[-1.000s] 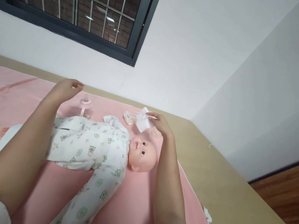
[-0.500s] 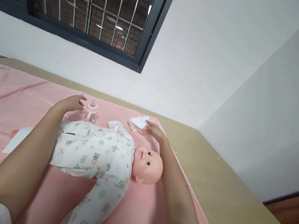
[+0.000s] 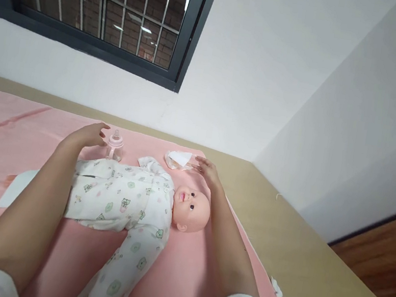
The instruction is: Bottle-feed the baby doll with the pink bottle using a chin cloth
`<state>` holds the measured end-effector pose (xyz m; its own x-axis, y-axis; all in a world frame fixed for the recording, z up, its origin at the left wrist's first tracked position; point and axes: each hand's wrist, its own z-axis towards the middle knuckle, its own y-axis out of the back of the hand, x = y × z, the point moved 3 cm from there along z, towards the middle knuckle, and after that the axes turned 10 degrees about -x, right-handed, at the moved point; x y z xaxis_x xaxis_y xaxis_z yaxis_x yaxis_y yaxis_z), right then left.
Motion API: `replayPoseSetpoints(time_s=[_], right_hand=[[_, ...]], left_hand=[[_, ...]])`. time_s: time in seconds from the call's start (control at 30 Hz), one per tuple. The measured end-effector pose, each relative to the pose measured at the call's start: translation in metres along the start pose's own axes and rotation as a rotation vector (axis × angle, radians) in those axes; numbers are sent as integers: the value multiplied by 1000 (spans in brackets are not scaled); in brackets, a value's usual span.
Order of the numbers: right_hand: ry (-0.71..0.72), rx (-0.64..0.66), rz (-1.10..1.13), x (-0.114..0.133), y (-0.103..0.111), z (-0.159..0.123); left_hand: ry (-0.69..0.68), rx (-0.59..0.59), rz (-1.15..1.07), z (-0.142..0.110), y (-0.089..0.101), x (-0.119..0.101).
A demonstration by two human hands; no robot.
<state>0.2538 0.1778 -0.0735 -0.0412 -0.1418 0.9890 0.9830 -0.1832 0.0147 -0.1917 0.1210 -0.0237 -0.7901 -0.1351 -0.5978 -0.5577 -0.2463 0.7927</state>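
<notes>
A baby doll point(image 3: 189, 207) in a white romper printed with small green animals point(image 3: 123, 202) lies on its back on a pink blanket point(image 3: 182, 275), head to the right. My left hand point(image 3: 88, 134) hovers with fingers spread beside a small pink baby bottle point(image 3: 114, 145) that stands upright behind the doll. My right hand point(image 3: 207, 170) is stretched out flat, fingers apart, just right of a folded white cloth point(image 3: 178, 159) lying on the blanket past the doll's head. Neither hand holds anything.
A flat white sheet point(image 3: 16, 183) lies on the blanket under my left forearm. The blanket covers a tan surface point(image 3: 301, 253) with a small white scrap point(image 3: 276, 287) near its right edge. A white wall and a barred dark window point(image 3: 100, 5) stand behind.
My right hand held the white cloth up over the doll's head; it has set the cloth down on the blanket and let go. My left hand dropped closer to the bottle.
</notes>
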Motion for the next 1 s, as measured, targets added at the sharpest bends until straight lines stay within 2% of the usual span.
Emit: replayPoseSetpoints(time_s=[0.1,0.2,0.3,0.37,0.47,0.6,1.0], right_hand=[[71,-146,39,-1,14,-5],[182,-303,-25,-3,30,-12],[315,-448,-274,-7,40,-23],[347,-516,-500,-12,41,-29],[220,-542,-742,-26,36,-34],[13,-555,-801,-45,32,-34],[23,-542,-812,-51,36,-36]], left_hand=[[-35,-8,1,-1,3,-3],[-83,-32,-19,0,3,-3],[-98,-22,-12,1,-2,-2],[-113,1,-12,1,-6,-2],[-149,10,-20,1,-13,-4],[-179,18,-12,3,-24,-5],[-259,-35,-91,14,-41,2]])
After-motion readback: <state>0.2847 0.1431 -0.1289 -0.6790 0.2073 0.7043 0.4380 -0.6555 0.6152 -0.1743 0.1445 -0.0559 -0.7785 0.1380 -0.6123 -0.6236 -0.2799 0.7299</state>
